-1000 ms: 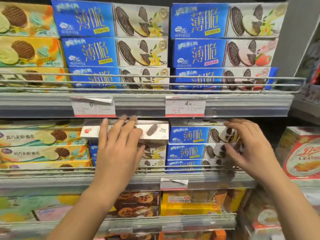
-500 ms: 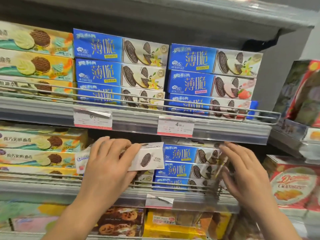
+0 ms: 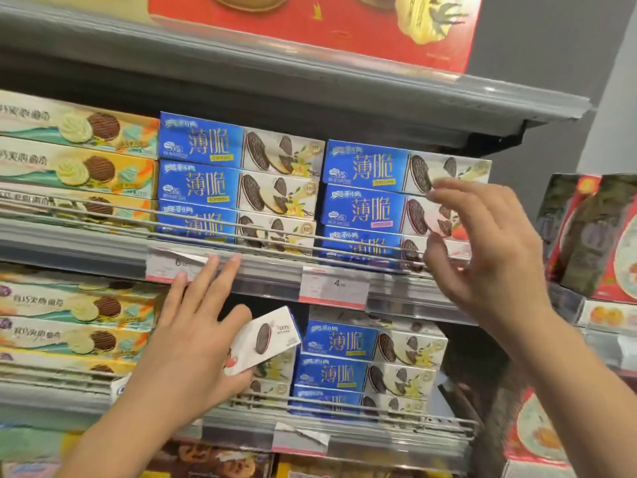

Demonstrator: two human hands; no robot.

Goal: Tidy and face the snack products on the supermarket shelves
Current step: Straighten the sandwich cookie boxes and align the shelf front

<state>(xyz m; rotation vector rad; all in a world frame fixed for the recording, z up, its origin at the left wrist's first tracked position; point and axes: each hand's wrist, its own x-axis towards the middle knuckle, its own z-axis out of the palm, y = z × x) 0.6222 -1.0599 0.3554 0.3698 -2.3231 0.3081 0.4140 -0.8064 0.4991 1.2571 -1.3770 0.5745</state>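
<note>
Left hand (image 3: 193,353) now grips white box (image 3: 265,339) off lower shelf; right hand (image 3: 482,246), open, risen to upper-shelf stack (image 3: 375,205) — refacing next.

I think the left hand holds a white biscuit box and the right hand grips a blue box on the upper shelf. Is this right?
Not quite. The head view shows the right hand open in front of the blue boxes on the upper shelf, gripping nothing. The rest is right: the left hand holds the white biscuit box.

Right hand (image 3: 482,250) now up at upper stack (image 3: 396,201)
</note>
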